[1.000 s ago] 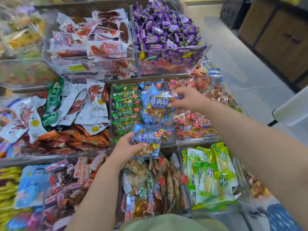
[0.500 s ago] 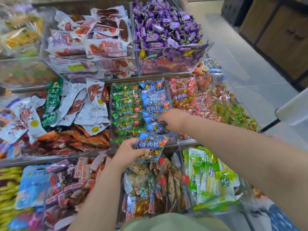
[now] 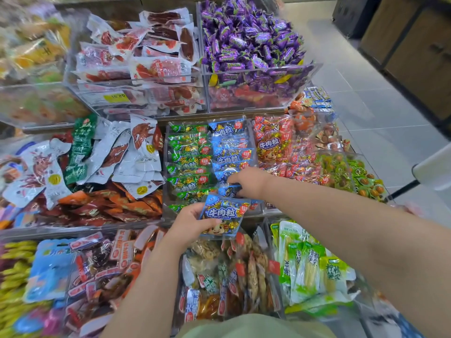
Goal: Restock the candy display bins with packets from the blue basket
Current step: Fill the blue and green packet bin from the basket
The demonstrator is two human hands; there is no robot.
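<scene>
Now midway: one packet going in, one waiting.
Your right hand [image 3: 246, 182] curls its fingers on the front packet [image 3: 229, 190] at the front edge of the blue bin [image 3: 230, 152], seemingly tucking it into the row. Your left hand [image 3: 188, 224] grips another blue packet [image 3: 222, 215] just before that edge, so at least one remains. Green packets [image 3: 188, 162] and red packets [image 3: 273, 142] crowd both sides. The blue basket [image 3: 415, 328] shows only a sliver, its contents hidden.
</scene>
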